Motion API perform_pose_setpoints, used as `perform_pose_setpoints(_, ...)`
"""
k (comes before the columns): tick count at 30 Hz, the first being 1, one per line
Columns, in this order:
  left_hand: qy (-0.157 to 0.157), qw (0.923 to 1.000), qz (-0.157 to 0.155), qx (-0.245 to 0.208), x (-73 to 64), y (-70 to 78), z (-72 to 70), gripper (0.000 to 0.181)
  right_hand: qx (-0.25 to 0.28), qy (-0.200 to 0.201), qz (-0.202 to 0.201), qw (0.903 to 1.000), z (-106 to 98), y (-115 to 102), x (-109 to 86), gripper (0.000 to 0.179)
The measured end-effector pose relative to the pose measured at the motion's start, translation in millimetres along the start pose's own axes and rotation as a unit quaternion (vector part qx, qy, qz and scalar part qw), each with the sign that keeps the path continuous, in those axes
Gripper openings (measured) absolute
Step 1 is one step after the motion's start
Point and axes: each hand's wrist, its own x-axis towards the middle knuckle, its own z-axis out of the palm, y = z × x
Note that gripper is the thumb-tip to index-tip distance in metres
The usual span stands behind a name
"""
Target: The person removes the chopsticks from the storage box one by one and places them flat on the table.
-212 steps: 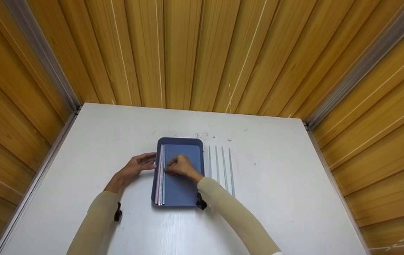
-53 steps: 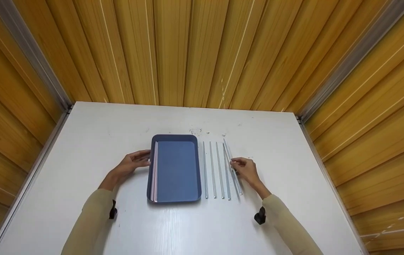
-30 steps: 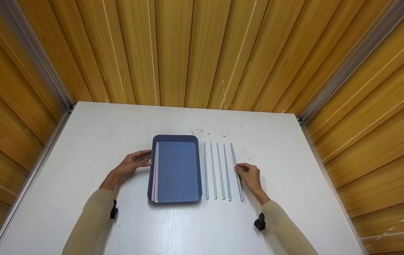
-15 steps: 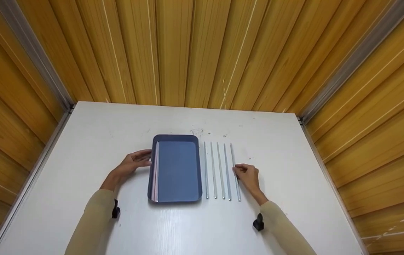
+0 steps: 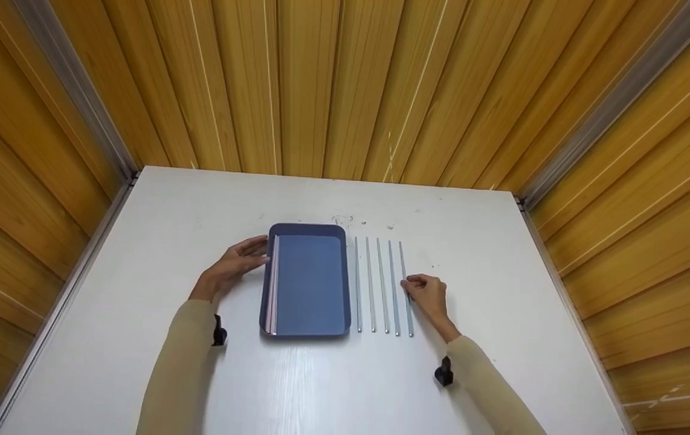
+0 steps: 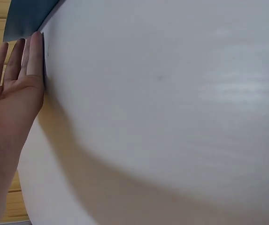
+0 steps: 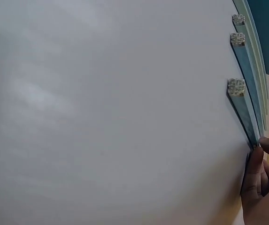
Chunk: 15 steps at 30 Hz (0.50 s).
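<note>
A dark blue tray [image 5: 312, 284] lies lengthwise on the table, with a narrow bundle of pink chopsticks [image 5: 272, 290] along its left wall. Several pale blue-green chopsticks [image 5: 371, 290] form a spaced row just right of it. At the row's right end, my right hand [image 5: 428, 293] pinches the outermost chopstick [image 5: 409, 317] near its middle between thumb and fingers. The right wrist view shows this chopstick's square, glittery end [image 7: 236, 87] close to the tabletop. My left hand [image 5: 236, 263] has its fingers extended, fingertips right at the tray's left side; its palm [image 6: 12, 98] shows in the left wrist view.
The white table [image 5: 296, 386] has small dark marks [image 5: 343, 219] behind the tray. Yellow wood-look panels [image 5: 303, 90] stand at the back and both sides, joined by grey metal posts [image 5: 73, 78].
Earlier my right hand was inside the tray at a chopstick. It then held one tilted at the row's right end; that chopstick now lies nearly parallel to the others. My left hand stays by the tray.
</note>
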Motion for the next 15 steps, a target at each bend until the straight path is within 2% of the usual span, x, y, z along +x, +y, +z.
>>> perform_pose_setpoints(3, 0.009, 0.9997, -0.002, -0.022, 3.5, 2.1, 3.4, 0.073, 0.010, -0.015, 0.015, 0.9997, -5, -1, -0.5, 0.017)
perform_pose_setpoints(6, 0.021, 0.9995, -0.006, -0.025, 6.1, 5.1, 3.5, 0.074, 0.029, -0.028, 0.031, 0.9987, -11, -6, 4.0, 0.018)
perform_pose_setpoints(10, 0.016, 0.9998, -0.005, 0.008, 6.3, 4.5, 2.8, 0.075, 0.056, -0.032, 0.044, 0.9970, -17, -18, 10.4, 0.017)
perform_pose_setpoints(15, 0.008, 0.9993, 0.004, 0.037, 3.1, 0.3, 3.2, 0.075, 0.072, -0.059, 0.024, 0.9953, -16, -44, 20.2, 0.022)
